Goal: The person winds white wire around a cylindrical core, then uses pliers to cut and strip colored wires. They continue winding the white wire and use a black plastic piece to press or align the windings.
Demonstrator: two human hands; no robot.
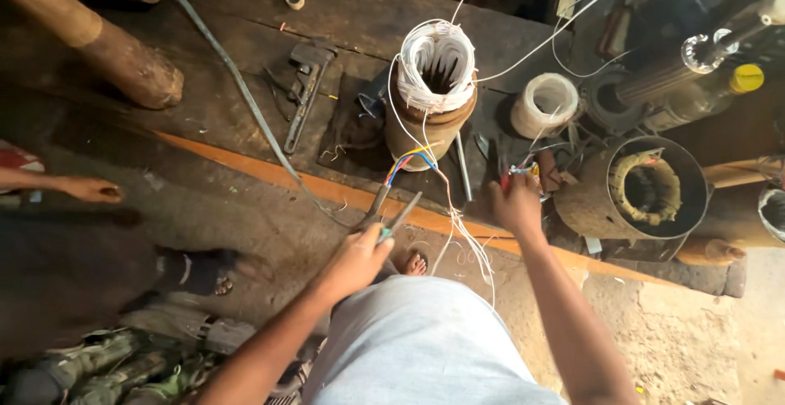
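Note:
My left hand [356, 259] grips a pair of pliers [391, 212] whose jaws point up towards coloured leads [406, 164] hanging from a motor stator [431, 94]. The stator stands upright on the dark workbench [245, 61], its top wrapped in white winding and cord. My right hand [517, 203] reaches to the bench edge right of the stator and closes on a small red and yellow item [522, 173] that I cannot identify. Thin white wires [459, 229] trail down from the stator between my hands.
A pipe wrench [304, 86] lies left of the stator. A roll of white tape [545, 104] and a second open stator housing [646, 188] sit to the right. Another person's hand [90, 190] and feet [200, 270] are at the left. A grey cable [237, 86] crosses the bench.

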